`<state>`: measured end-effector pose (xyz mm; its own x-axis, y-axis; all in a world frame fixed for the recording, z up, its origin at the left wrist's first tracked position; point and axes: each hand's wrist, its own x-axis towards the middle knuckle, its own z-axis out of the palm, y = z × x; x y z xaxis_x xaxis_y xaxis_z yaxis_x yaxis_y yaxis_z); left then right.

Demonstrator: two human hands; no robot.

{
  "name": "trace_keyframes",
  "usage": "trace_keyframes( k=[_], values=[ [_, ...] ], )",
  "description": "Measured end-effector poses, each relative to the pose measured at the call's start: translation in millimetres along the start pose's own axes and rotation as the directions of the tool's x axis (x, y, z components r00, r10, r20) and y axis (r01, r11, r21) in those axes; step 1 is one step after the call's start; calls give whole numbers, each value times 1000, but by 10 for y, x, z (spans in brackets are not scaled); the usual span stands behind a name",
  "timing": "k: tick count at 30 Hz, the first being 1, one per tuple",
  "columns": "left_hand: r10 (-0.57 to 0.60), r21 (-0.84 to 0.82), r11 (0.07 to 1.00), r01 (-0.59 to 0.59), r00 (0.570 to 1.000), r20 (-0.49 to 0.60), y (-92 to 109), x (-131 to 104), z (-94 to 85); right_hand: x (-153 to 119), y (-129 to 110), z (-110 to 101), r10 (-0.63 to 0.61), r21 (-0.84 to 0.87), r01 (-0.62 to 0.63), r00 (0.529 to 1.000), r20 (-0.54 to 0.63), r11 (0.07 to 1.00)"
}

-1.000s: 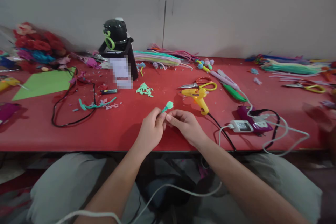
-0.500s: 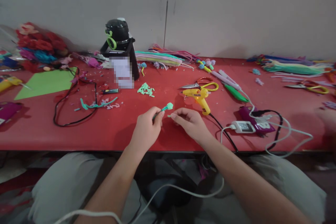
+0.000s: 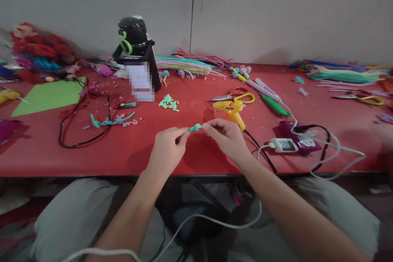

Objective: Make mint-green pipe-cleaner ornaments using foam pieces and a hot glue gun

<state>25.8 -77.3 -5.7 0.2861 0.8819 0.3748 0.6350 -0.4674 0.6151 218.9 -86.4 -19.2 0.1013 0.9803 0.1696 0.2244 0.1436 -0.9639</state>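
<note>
Between thumb and fingers, my left hand (image 3: 168, 147) pinches the stem of a small green pipe-cleaner flower (image 3: 197, 127), its head pointing right. My right hand (image 3: 225, 136) is closed at the fingertips on a short pale-green pipe-cleaner piece, which meets the flower's head; its far end is covered by my fingers. Beyond my hands lies a pile of short green pipe-cleaner pieces (image 3: 168, 102). A yellow hot glue gun (image 3: 233, 112) rests just past my right hand, with scissors (image 3: 235, 95) behind it.
A black bottle (image 3: 135, 37) stands at the back left near bundles of pipe cleaners (image 3: 184, 67). A green sheet (image 3: 49, 96) and a black cable (image 3: 63, 131) lie left. Toward the right are a pink hair straightener (image 3: 265, 90), a purple power bank (image 3: 287, 129) and white cables.
My right hand has brought the short green piece against the flower's head. My left hand has turned the flower from tilted upward to nearly level. The view has shifted slightly.
</note>
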Motion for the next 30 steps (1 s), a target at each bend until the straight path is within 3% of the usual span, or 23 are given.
trace_keyframes(
  k=[7, 30],
  values=[
    [-17, 6, 1000, 17, 999, 35, -12, 3, 17, -4, 30, 72, -62, -33, 62, 998, 7, 998],
    [-31, -61, 998, 34, 998, 53, 14, 7, -24, -9, 72, 62, -33, -89, 33, 999, -4, 995]
  ],
)
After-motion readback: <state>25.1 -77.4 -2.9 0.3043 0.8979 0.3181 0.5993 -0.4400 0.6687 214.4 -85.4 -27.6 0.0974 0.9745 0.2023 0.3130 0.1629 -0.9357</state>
